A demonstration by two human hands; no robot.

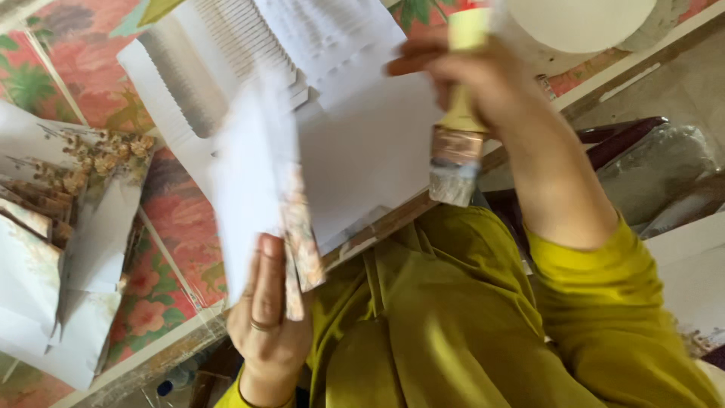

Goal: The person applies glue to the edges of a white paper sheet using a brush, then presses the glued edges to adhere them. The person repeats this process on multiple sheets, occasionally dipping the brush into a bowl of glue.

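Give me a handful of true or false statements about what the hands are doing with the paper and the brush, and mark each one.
1. The right hand holds a paintbrush. True.
2. The left hand grips a folded white paper piece. True.
3. The brush bristles point up toward the ceiling. False: they point down toward the person's lap.
4. The table is covered in plain blue cloth. False: the cover is floral, pink and green.
5. The sleeves are olive-yellow. True.

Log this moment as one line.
left hand: holds folded paper piece | right hand: grips brush | floral table
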